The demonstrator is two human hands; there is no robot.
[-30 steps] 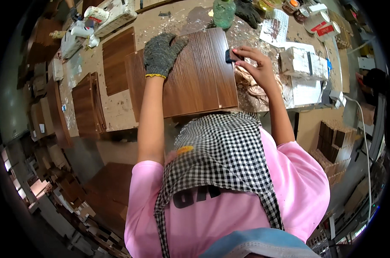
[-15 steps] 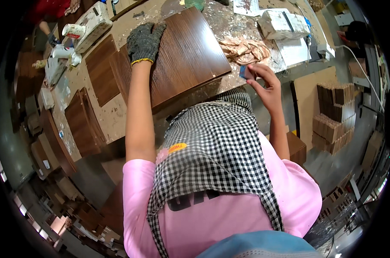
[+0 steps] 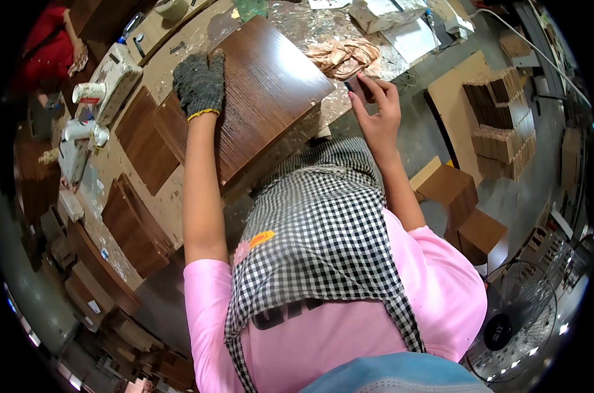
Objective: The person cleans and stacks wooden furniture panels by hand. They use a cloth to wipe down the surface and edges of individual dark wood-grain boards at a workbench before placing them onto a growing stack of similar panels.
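Note:
A dark brown wood-grain panel [image 3: 270,85] lies on the worktable, its near right corner close to the table's front edge. My left hand [image 3: 198,85], in a grey knit glove with a yellow cuff, rests on the panel's left side with its fingers extended. Bare and just off the near right corner, my right hand [image 3: 377,114] pinches a small dark piece [image 3: 357,85] between thumb and fingers. The piece looks blue and brown; its exact kind is unclear. Beyond it lies a crumpled pinkish cloth [image 3: 344,57].
More brown panels [image 3: 149,141] lie on the paint-spattered table [image 3: 172,203] to the left, near white bottles [image 3: 87,93]. Stacked brown pieces [image 3: 503,124] stand on the floor at right, with cartons [image 3: 447,187] and a fan [image 3: 509,321] nearer. Another person in red [image 3: 48,52] is at far left.
The view has shifted, bringing the fan and cartons further into sight. My right hand has turned the small piece, so less of its blue shows. My left hand stays on the panel.

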